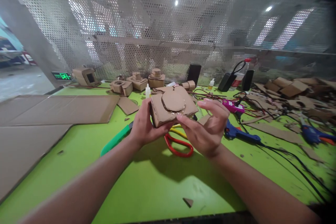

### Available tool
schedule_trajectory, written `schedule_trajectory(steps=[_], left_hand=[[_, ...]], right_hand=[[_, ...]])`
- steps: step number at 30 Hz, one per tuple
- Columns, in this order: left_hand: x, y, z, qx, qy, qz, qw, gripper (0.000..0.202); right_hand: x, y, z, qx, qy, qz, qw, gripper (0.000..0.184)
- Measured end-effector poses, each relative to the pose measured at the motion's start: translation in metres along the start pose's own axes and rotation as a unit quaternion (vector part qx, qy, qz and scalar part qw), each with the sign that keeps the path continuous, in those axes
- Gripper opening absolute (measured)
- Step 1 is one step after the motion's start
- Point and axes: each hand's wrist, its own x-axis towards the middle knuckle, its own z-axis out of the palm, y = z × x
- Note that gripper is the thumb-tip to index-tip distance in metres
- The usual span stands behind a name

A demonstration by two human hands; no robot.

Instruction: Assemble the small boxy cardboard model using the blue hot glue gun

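Brown cardboard makes a box [171, 107] with a round piece [173, 98] on it, held up over the green table [157, 189], back from the table's front edge. The left hand [143, 126] grips the box's left side; the right hand [208, 129] is loose, one fingertip [180, 118] at its near edge.

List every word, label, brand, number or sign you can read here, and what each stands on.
No word, brand or number is legible.
Green-lit rectangular sign: a running-figure symbol shows; the lettering beside it is too blurred.
Clear plastic bottle with a red cap: red label, too small to read.
Magenta plastic block: white marks, too blurred.
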Motion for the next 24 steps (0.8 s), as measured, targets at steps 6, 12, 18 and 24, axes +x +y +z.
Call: schedule_trajectory(steps=[6, 12, 18, 24], left_hand=[[-0.001, -0.001, -0.001, 0.030, -0.009, -0.007, 0.999, 0.074], [0.001, -0.007, -0.001, 0.042, 0.005, -0.003, 0.999, 0.072], [0.002, -0.012, -0.001, 0.044, 0.004, -0.015, 0.999, 0.072], [-0.001, -0.015, 0.001, 0.035, -0.002, -0.029, 0.999, 0.073]], right_hand=[[0.005, -0.001, -0.003, -0.022, 0.024, -0.023, 0.999, 0.028], [0.007, -0.002, -0.004, -0.030, 0.007, -0.014, 0.999, 0.017], [0.008, 0.000, -0.001, -0.011, 0.036, 0.019, 0.999, 0.013], [0.001, 0.005, 0.002, 0.006, 0.012, 0.041, 0.999, 0.013]])
